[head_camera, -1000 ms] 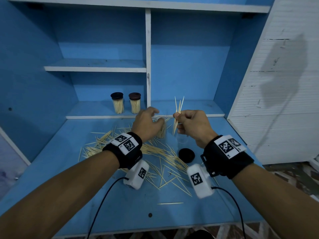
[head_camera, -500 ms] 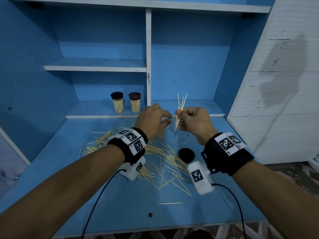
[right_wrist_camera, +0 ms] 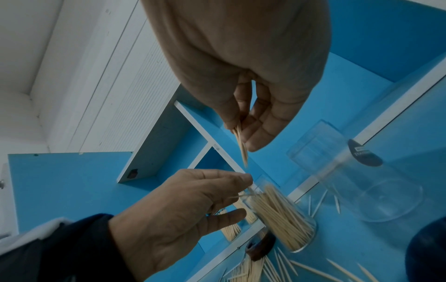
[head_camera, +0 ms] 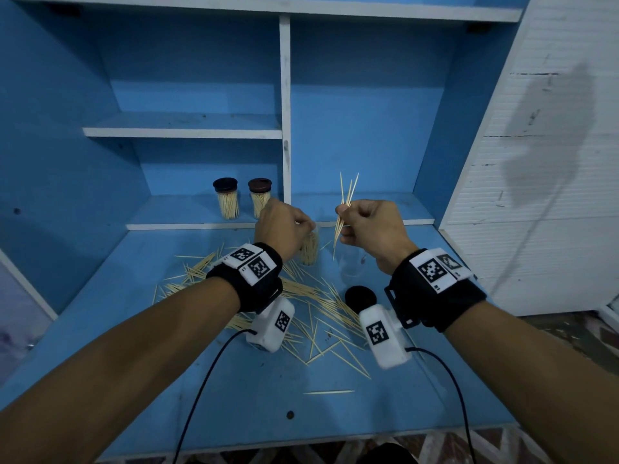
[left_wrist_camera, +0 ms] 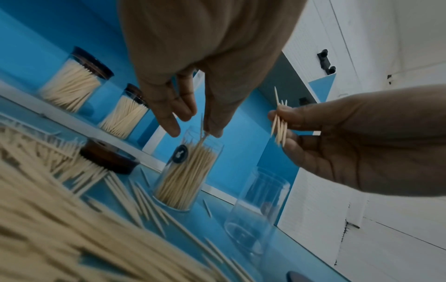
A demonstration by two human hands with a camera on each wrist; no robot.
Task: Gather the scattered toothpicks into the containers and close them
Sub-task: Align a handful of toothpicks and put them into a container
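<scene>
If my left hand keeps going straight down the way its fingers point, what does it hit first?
Most likely the open, nearly full toothpick container directly below the left hand: its fingertips sit at the rim, pinching one toothpick into it. Depth is hard to judge.

The right hand point(head_camera: 371, 229) pinches a small bunch of toothpicks point(head_camera: 345, 209) upright above the blue tabletop point(head_camera: 167, 380). The left hand point(head_camera: 279, 227) is over an open, filled container point(head_camera: 308, 251). Loose toothpicks point(head_camera: 318, 306) and a black lid point(head_camera: 360, 295) lie below.
</scene>
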